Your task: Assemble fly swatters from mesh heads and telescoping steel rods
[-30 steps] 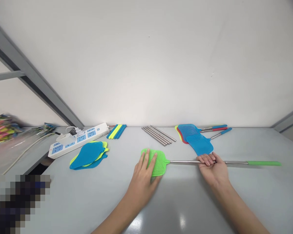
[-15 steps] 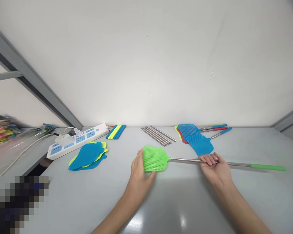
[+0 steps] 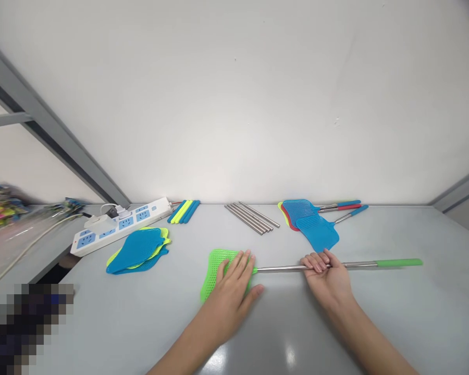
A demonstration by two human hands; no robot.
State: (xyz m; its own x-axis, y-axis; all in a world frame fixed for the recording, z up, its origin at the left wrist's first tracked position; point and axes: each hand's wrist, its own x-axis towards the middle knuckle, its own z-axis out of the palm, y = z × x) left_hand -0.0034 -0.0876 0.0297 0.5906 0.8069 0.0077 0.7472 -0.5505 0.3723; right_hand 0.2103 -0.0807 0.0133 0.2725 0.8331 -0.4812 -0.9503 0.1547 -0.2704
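Note:
A green fly swatter [image 3: 212, 273] lies across the front of the grey table, its perforated head to the left and its metal rod and green grip to the right. My left hand [image 3: 232, 294] rests flat over the right part of the head, fingers stretched out and thumb apart. Palm up, my right hand [image 3: 328, 273] has its fingers wrapped round the middle of the rod. Just behind that hand lies a pile of swatters with blue heads [image 3: 318, 232], with red and yellow ones partly covered beneath.
Several metal rods [image 3: 252, 217] lie near the wall. Blue and yellow grips [image 3: 183, 212] sit left of them, beside a white power strip [image 3: 121, 224] with plugs in it. Loose blue and yellow swatter heads [image 3: 140, 250] are stacked at left. Plastic-bagged items [image 3: 3, 208] stand far left.
The green swatter has shifted left, its head coming nearer to me. My left hand went from holding the head's left edge to lying over its right part. My right hand moved left with the rod.

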